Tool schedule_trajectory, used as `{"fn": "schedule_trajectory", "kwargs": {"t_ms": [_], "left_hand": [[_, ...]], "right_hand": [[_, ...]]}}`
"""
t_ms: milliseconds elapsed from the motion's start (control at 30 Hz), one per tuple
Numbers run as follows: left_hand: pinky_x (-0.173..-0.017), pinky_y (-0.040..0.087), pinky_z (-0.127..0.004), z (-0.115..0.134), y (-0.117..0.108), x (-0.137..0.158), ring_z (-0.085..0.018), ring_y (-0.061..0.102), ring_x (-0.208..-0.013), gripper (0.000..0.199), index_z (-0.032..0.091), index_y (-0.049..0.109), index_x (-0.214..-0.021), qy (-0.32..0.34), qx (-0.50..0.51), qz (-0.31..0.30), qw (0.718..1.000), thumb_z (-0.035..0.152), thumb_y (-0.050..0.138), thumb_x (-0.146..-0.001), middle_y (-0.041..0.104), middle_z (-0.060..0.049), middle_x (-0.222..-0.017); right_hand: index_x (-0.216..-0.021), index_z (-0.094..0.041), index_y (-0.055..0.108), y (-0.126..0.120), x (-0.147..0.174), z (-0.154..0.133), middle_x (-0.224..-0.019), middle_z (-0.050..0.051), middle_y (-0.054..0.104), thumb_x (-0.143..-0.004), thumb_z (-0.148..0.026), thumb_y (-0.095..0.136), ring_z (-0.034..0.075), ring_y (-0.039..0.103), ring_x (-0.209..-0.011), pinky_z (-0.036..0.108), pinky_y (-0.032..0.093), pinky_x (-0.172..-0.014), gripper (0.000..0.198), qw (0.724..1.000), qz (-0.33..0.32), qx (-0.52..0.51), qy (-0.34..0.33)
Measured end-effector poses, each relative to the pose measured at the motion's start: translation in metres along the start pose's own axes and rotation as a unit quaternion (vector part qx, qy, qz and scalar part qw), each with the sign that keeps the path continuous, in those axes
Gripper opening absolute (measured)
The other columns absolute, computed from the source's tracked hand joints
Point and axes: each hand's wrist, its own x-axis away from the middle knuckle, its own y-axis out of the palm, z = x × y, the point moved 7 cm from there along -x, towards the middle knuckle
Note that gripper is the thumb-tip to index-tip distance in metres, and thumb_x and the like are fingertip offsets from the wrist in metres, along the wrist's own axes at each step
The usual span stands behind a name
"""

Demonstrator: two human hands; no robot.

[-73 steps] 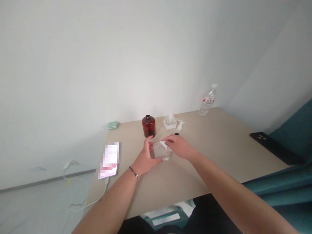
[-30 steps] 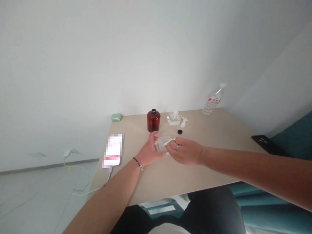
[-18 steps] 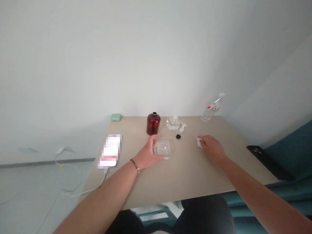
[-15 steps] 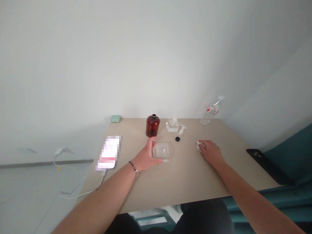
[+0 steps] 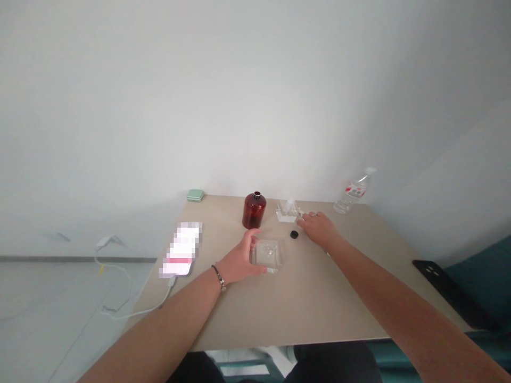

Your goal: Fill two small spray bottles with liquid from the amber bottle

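A clear square dish (image 5: 266,255) resting on the table (image 5: 319,298) is gripped at its near-left edge by the left hand (image 5: 239,261), fingers clamped around it; beyond it, the right hand (image 5: 319,230) lies open-fingered, just beside a black cap (image 5: 294,234) and reaching a tissue holder (image 5: 288,211), with a brown bottle (image 5: 254,210) further left

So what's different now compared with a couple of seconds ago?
The right hand let go of the small white wipe it rubbed on the clear square glass dish, left it to the right, then reached back toward the white tissue pile. The left hand kept holding the dish; the amber bottle stayed.
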Motion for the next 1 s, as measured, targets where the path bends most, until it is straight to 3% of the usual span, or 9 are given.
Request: {"fn": "schedule_trajectory", "kwargs": {"t_ms": [100, 200, 233, 300, 367, 433, 567, 800, 1000], "left_hand": [[-0.102, 0.042, -0.048, 0.0, -0.001, 0.0, -0.027, 0.055, -0.111, 0.1, 0.024, 0.023, -0.142, 0.003, -0.003, 0.005, 1.0, 0.032, 0.084, -0.063, 0.05, -0.009, -0.12], [-0.101, 0.043, -0.049, -0.001, -0.001, 0.0, -0.026, 0.057, -0.107, 0.101, 0.025, 0.025, -0.142, -0.003, -0.009, 0.004, 1.0, 0.033, 0.085, -0.062, 0.051, -0.008, -0.118], [-0.1, 0.043, -0.049, -0.001, -0.001, 0.0, -0.026, 0.057, -0.105, 0.101, 0.025, 0.025, -0.142, -0.005, -0.01, 0.002, 1.0, 0.034, 0.085, -0.062, 0.052, -0.008, -0.117], [-0.1, 0.043, -0.049, -0.002, -0.001, 0.0, -0.026, 0.058, -0.105, 0.102, 0.025, 0.025, -0.143, -0.006, -0.008, 0.003, 1.0, 0.036, 0.085, -0.062, 0.051, -0.008, -0.118], [-0.101, 0.042, -0.048, -0.002, -0.001, 0.0, -0.027, 0.058, -0.107, 0.101, 0.025, 0.025, -0.143, -0.001, -0.002, 0.007, 1.0, 0.036, 0.085, -0.062, 0.051, -0.009, -0.118], [-0.101, 0.042, -0.048, -0.001, -0.002, 0.0, -0.028, 0.058, -0.108, 0.1, 0.025, 0.026, -0.143, 0.005, 0.006, 0.011, 1.0, 0.035, 0.085, -0.062, 0.052, -0.009, -0.117], [-0.101, 0.042, -0.049, 0.001, -0.002, 0.0, -0.028, 0.059, -0.106, 0.1, 0.026, 0.028, -0.142, 0.014, 0.024, 0.018, 0.999, 0.031, 0.086, -0.061, 0.054, -0.008, -0.114], [-0.099, 0.043, -0.045, 0.0, -0.001, -0.001, -0.026, 0.06, -0.105, 0.1, 0.025, 0.027, -0.142, 0.022, 0.013, 0.014, 1.0, 0.03, 0.085, -0.062, 0.053, -0.008, -0.117], [-0.099, 0.043, -0.043, 0.005, -0.001, 0.0, -0.025, 0.058, -0.105, 0.1, 0.024, 0.026, -0.142, 0.023, 0.008, 0.015, 1.0, 0.028, 0.084, -0.062, 0.054, -0.007, -0.114]], "right_hand": [[-0.086, -0.018, 0.068, -0.016, 0.004, -0.002, -0.081, 0.01, 0.067, -0.089, -0.011, 0.051, 0.019, 0.062, -0.081, 0.034, 0.038, -0.074, 0.018, 1.0, 0.015, 0.007, 0.005], [-0.099, -0.019, 0.068, -0.058, 0.016, -0.004, -0.092, 0.011, 0.068, -0.09, -0.031, 0.056, 0.025, 0.061, -0.088, 0.038, 0.043, -0.076, 0.019, 0.987, 0.117, -0.044, 0.103], [-0.1, -0.02, 0.068, -0.075, 0.024, -0.005, -0.093, 0.011, 0.067, -0.088, -0.038, 0.059, 0.026, 0.061, -0.088, 0.038, 0.045, -0.075, 0.023, 0.967, 0.176, -0.102, 0.155], [-0.102, -0.023, 0.068, -0.095, 0.038, -0.014, -0.093, 0.007, 0.066, -0.086, -0.044, 0.06, 0.022, 0.06, -0.078, 0.036, 0.047, -0.067, 0.027, 0.913, 0.219, -0.256, 0.229], [-0.099, -0.024, 0.068, -0.106, 0.042, -0.037, -0.093, 0.006, 0.066, -0.086, -0.044, 0.06, 0.02, 0.06, -0.075, 0.035, 0.049, -0.067, 0.025, 0.868, 0.21, -0.389, 0.226], [-0.095, -0.024, 0.069, -0.111, 0.04, -0.06, -0.092, 0.005, 0.065, -0.084, -0.042, 0.063, 0.02, 0.061, -0.079, 0.036, 0.049, -0.071, 0.022, 0.852, 0.184, -0.446, 0.204], [-0.091, -0.023, 0.07, -0.108, 0.029, -0.085, -0.085, 0.004, 0.064, -0.082, -0.037, 0.065, 0.019, 0.058, -0.077, 0.035, 0.048, -0.072, 0.018, 0.856, 0.149, -0.461, 0.18], [-0.092, -0.023, 0.07, -0.097, 0.016, -0.091, -0.085, 0.003, 0.064, -0.08, -0.034, 0.066, 0.017, 0.056, -0.073, 0.031, 0.046, -0.066, 0.017, 0.884, 0.131, -0.415, 0.171], [-0.089, -0.021, 0.068, -0.065, 0.01, -0.106, -0.089, 0.004, 0.064, -0.078, -0.032, 0.066, 0.018, 0.058, -0.078, 0.03, 0.046, -0.065, 0.016, 0.884, 0.075, -0.427, 0.174]]}}
